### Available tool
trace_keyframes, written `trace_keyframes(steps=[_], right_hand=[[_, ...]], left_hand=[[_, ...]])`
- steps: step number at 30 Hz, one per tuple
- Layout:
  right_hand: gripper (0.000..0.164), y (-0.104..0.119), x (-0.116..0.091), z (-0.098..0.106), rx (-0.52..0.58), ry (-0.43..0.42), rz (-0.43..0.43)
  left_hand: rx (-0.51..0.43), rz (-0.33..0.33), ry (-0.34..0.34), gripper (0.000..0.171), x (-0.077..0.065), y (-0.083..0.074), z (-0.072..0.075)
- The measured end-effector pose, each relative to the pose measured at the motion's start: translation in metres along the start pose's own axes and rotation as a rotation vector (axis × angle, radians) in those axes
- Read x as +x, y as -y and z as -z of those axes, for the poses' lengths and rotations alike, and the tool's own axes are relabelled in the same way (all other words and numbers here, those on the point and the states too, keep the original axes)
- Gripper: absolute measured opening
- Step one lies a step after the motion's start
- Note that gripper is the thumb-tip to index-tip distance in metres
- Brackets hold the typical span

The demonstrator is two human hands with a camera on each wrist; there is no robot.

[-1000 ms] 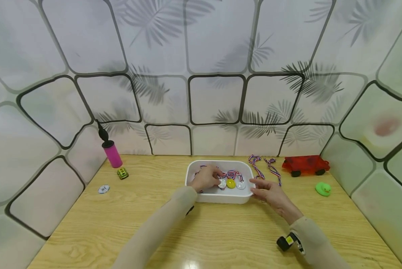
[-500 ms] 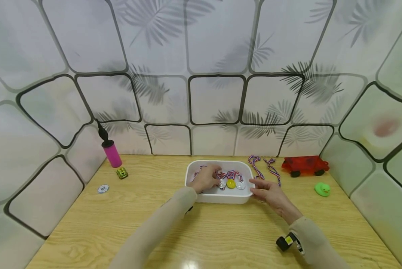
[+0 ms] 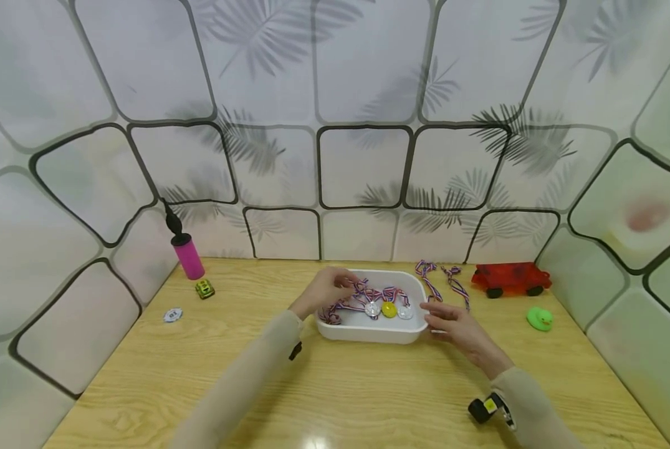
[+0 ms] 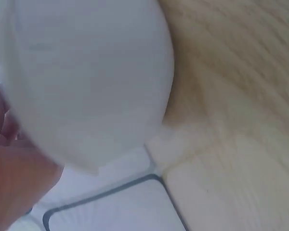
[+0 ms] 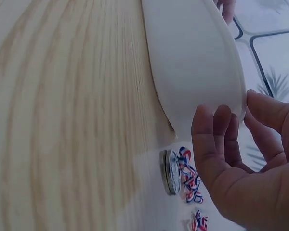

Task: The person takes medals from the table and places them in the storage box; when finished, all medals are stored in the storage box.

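Observation:
In the head view, a white plastic tray [image 3: 368,335] holds silver medals [image 3: 372,309] and a gold medal [image 3: 389,309], with striped ribbons [image 3: 343,304] bunched toward its left end. Over the tray's back left corner is my left hand [image 3: 320,293], its fingers loosely bent above the ribbons; the left wrist view shows it partly hidden behind the tray wall. My right hand [image 3: 460,330] is at the tray's right end. In the right wrist view its fingers [image 5: 202,127] are spread along the outer wall, touching or nearly touching it.
More striped ribbons [image 3: 457,290] lie right of the tray, and a medal [image 5: 172,172] shows there in the right wrist view. Farther right are a red toy car [image 3: 511,279] and green duck [image 3: 539,318]. At left stand a pink cylinder [image 3: 189,259], yellow toy car [image 3: 204,289] and round chip [image 3: 172,315].
My left hand has drawn back and left from the silver medal, uncovering ribbons in the tray's left end. My right hand stays at the right end. The view has shifted slightly.

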State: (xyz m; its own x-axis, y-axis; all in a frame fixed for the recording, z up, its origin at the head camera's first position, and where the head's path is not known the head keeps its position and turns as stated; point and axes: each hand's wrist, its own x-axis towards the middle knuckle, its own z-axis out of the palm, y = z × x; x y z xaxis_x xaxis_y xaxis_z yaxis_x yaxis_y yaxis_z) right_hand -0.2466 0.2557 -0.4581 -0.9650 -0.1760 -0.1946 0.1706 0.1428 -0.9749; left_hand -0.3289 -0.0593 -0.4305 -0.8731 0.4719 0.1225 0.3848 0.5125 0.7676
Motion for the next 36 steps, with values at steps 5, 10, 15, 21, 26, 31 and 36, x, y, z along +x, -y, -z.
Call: trace_keyframes(steps=[5, 10, 15, 21, 26, 31, 36], right_hand=[[0.043, -0.001, -0.004, 0.015, 0.041, 0.031, 0.022], [0.046, -0.002, -0.005, 0.034, 0.008, -0.005, 0.032], [0.051, -0.006, -0.005, 0.05, -0.081, -0.038, 0.037], [0.047, -0.01, -0.003, 0.055, -0.254, 0.035, 0.042], [0.045, -0.007, 0.002, 0.053, -0.376, 0.121, 0.053], [0.044, -0.005, 0.009, 0.049, -0.462, 0.189, 0.047], [0.045, -0.006, 0.014, 0.042, -0.535, 0.207, 0.066]], left_hand=[[-0.11, 0.009, -0.05, 0.025, -0.015, 0.003, 0.019], [-0.196, 0.048, -0.095, 0.026, -0.032, 0.013, 0.031], [-0.251, 0.066, -0.109, 0.025, -0.047, 0.023, 0.038], [-0.278, 0.122, -0.132, 0.028, -0.061, 0.028, 0.041], [-0.288, 0.164, -0.124, 0.036, -0.067, 0.031, 0.039], [-0.371, 0.189, -0.08, 0.043, -0.069, 0.035, 0.036], [-0.451, 0.221, -0.059, 0.043, -0.069, 0.037, 0.034]])
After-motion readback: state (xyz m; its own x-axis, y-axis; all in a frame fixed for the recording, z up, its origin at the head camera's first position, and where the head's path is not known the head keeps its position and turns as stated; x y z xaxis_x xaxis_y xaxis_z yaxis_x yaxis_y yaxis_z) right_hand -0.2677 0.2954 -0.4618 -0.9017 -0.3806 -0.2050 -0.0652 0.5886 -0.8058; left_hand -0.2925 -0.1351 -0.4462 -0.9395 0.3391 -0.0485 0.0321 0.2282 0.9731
